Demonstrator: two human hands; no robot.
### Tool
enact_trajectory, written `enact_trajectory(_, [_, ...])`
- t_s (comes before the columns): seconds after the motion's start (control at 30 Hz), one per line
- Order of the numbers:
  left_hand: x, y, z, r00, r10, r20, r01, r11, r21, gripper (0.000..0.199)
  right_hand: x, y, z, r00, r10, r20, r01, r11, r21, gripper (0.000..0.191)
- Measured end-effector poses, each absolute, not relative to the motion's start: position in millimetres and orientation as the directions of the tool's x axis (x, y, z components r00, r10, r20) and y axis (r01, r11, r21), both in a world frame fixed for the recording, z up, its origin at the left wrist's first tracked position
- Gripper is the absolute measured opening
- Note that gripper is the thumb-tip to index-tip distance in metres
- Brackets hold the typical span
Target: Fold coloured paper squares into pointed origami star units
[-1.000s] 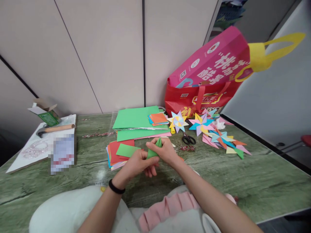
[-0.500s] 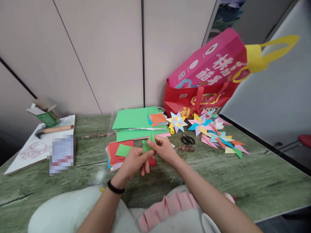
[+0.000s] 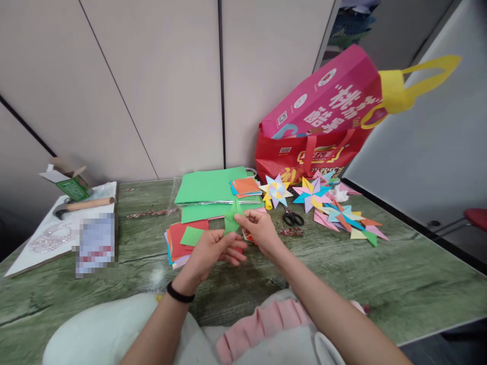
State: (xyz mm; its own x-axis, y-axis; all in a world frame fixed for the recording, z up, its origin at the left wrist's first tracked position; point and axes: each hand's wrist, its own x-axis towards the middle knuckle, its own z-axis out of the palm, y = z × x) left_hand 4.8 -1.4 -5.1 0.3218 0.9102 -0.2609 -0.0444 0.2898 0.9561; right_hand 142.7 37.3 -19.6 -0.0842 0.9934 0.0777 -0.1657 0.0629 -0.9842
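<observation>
Room is given on the right of the tabletop point(image 3: 380, 284), nearer than the scissors point(image 3: 292, 219) and paper stars point(image 3: 312, 194); behind these, reach is blocked by the red bag point(image 3: 281, 159). Ahead, the way is crowded by the green folded paper point(image 3: 232, 220) and green sheets point(image 3: 209, 186); leftward, by the paper stack point(image 3: 177, 242).

Matt folded green paper point(image 3: 233, 217) — glossy red bag point(image 3: 281, 162), wooden hammer handle point(image 3: 91, 204)

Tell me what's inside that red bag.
A pink package with a yellow handle sticks out of the top of the red bag; anything lower down is hidden by the bag's front.
</observation>
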Motion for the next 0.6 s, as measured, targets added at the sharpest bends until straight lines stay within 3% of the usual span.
enact_trajectory(0.33, [5.7, -0.3, -2.8, 0.26, 0.932, -0.253, -0.017, 0.266, 0.964, 0.032, 138.7, 36.1, -26.5, -0.267, 0.953, 0.146, -0.093, 0.125, -0.988, 0.033])
enact_trajectory(0.4, [5.7, 0.8, -2.8, 0.248, 0.94, -0.233, 0.022, 0.235, 0.972, 0.029, 139.4, 37.9, -25.6, -0.18, 0.977, 0.115, -0.128, 0.092, -0.987, 0.035])
enact_trajectory(0.5, [2.2, 5.1, -6.2, 0.151, 0.978, -0.147, 0.133, 0.128, 0.983, 0.021, 144.4, 42.9, -22.4, 0.102, 0.993, 0.065, -0.276, 0.091, -0.957, 0.04])
enact_trajectory(0.6, [-5.1, 10.8, -13.3, 0.032, 0.999, 0.021, 0.473, -0.034, 0.88, 0.01, 152.7, 48.5, -18.4, 0.285, 0.957, 0.05, -0.415, 0.17, -0.894, 0.041])
